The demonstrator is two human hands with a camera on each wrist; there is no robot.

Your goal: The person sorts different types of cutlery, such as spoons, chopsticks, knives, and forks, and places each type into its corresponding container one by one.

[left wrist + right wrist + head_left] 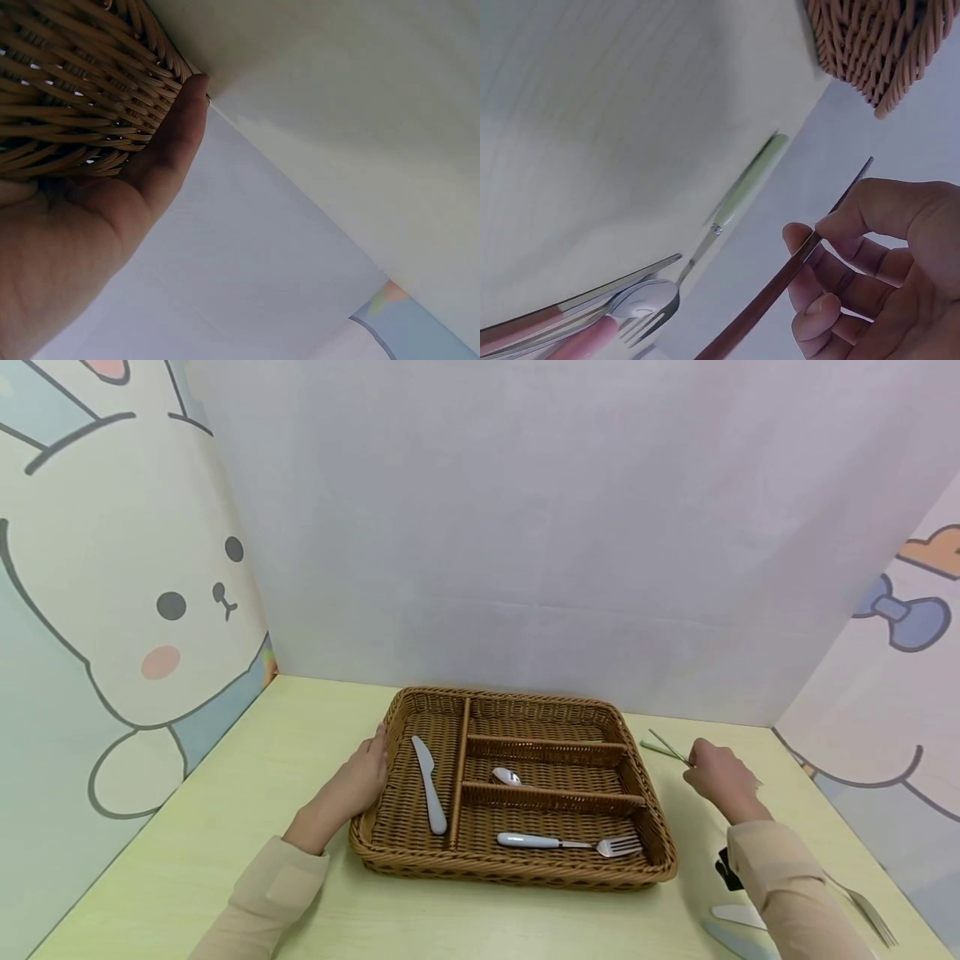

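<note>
My left hand [363, 777] grips the left side of a brown wicker cutlery tray [517, 878]; in the left wrist view its fingers lie along the outer wall [67, 97]. To the right of the tray, my right hand [720, 772] pinches a thin knife [757, 300] with a reddish-brown handle, seen edge-on, between thumb and fingers. Beneath it on the table lie a green-handled fork [750, 180] and a pink-handled spoon [641, 298], with another pink-handled piece beside them. Inside the tray are a white-handled knife [429, 785], a spoon [506, 776] and a white-handled fork [532, 841].
Near my right forearm lie a fork [866, 914], a white utensil end [738, 914], a pale blue one [735, 939] and a small black object [727, 870]. A pale wall [525, 527] stands behind the table, with rabbit-print panels [127, 610] on both sides.
</note>
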